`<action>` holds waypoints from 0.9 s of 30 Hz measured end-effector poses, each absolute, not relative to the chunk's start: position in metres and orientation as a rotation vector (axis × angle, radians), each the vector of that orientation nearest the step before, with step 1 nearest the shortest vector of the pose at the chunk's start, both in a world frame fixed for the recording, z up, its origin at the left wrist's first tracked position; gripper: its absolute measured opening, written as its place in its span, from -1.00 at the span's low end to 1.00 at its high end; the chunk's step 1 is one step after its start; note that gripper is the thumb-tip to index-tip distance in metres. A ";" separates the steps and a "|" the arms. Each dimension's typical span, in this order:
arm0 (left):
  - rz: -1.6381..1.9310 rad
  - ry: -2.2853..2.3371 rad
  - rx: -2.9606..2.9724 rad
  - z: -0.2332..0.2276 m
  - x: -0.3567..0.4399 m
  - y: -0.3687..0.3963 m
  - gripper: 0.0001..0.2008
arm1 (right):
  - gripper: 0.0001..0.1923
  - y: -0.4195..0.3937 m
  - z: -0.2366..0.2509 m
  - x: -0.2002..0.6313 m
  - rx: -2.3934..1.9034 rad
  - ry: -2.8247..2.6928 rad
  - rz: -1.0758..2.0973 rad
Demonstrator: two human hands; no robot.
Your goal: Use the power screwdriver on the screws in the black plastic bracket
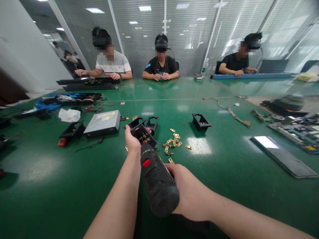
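Observation:
My right hand is wrapped round a black cordless drill with a red switch. The drill points away from me, its front end at a small black plastic housing with brass parts inside. Whether the bit touches a screw is hidden by the drill body. My left hand grips that housing from its left side, tilted towards me. Just right of it lie several brass plates and small screws. Similar black housings stand right behind the held one, and another housing sits apart to the right.
A silver optical drive and another black housing are on the left of the green table. To the right lie a grey flat panel, a cord and circuit boards. Three people sit across the table.

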State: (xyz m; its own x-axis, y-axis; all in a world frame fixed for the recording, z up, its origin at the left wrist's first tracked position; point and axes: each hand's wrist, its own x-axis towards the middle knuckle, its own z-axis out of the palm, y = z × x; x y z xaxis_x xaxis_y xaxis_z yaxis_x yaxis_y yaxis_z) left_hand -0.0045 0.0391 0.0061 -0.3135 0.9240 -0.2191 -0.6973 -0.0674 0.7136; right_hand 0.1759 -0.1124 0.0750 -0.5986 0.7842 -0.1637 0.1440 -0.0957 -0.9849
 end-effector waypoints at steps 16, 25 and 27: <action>1.717 0.895 0.334 0.004 -0.005 0.040 -0.43 | -0.67 -0.111 0.077 0.177 -1.026 -1.732 1.670; 1.706 0.882 0.291 0.008 -0.003 0.038 -0.45 | -0.69 -0.110 0.076 0.177 -1.023 -1.735 1.673; 1.704 0.877 0.293 0.008 -0.003 0.038 -0.45 | -0.69 -0.110 0.075 0.177 -1.029 -1.749 1.665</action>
